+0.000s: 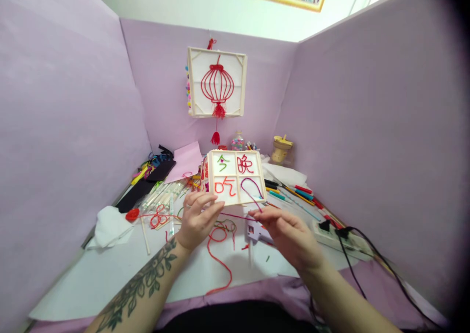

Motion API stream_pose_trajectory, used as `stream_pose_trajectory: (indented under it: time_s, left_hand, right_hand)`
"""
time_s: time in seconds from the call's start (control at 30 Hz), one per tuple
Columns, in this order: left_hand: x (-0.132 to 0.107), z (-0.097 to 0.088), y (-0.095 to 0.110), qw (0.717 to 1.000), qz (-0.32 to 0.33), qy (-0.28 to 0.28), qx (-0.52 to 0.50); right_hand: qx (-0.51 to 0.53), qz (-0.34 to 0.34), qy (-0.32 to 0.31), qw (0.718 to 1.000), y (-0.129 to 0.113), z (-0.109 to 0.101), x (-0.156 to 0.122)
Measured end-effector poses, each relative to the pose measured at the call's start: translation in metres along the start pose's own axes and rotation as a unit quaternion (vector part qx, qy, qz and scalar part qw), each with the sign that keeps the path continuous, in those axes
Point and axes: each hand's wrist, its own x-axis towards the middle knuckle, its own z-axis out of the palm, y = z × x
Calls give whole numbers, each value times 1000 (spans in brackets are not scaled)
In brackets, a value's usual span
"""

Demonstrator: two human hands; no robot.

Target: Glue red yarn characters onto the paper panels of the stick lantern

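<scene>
A wooden-framed box (pixel 238 202) with white panels leans toward me, bearing characters made of green and red yarn. In its lower right panel, a purple yarn (pixel 251 180) forms an arch, and its loose end runs down to my right hand (pixel 290 235). The fingertips of that hand pinch the purple yarn just below the frame. My left hand (pixel 198 220) grips the lower left corner of the box between fingers and thumb. Behind the right fingers, a pale lilac glue gun (pixel 253 230) is partly hidden.
Loose red yarn (pixel 220 262) curls across the white tabletop. A lantern-decorated box (pixel 238 98) hangs at the back. White tissue (pixel 110 227) and bagged sticks (pixel 161 193) lie left; markers (pixel 303 196) and a power strip (pixel 345 242) with black cords lie right. Lilac boards (pixel 367 117) enclose the table.
</scene>
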Motion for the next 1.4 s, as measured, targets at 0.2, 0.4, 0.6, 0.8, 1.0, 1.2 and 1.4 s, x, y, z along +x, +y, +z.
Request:
stream_pose_trajectory:
  time_s: [0.2, 0.4, 0.6, 0.8, 1.0, 1.2, 1.4]
  left_hand:
    - [3, -1, 1, 1000, 4, 11, 3]
    - [1, 0, -1, 1000, 14, -3, 9]
    - [2, 1, -1, 1000, 11, -5, -2]
    - [4, -1, 0, 1000, 6, -6, 5]
    - [1, 0, -1, 1000, 8, -6, 2]
    - [2, -1, -1, 1000, 9, -4, -5]
    - [2, -1, 0, 1000, 4, 2, -13]
  right_hand:
    - [1, 72, 15, 997, -20, -15, 27]
    - [-2, 104, 45, 994, -35, -34, 40]
    - [-94, 104, 14, 990, -48, -56, 41]
    - [-411, 10, -75, 909, -46, -40, 31]
    - [-504, -119, 92, 850, -18, -5, 38]
    - [-560, -167, 127, 801, 4, 13, 55]
    - [-577, -171, 128, 789, 10, 16, 61]
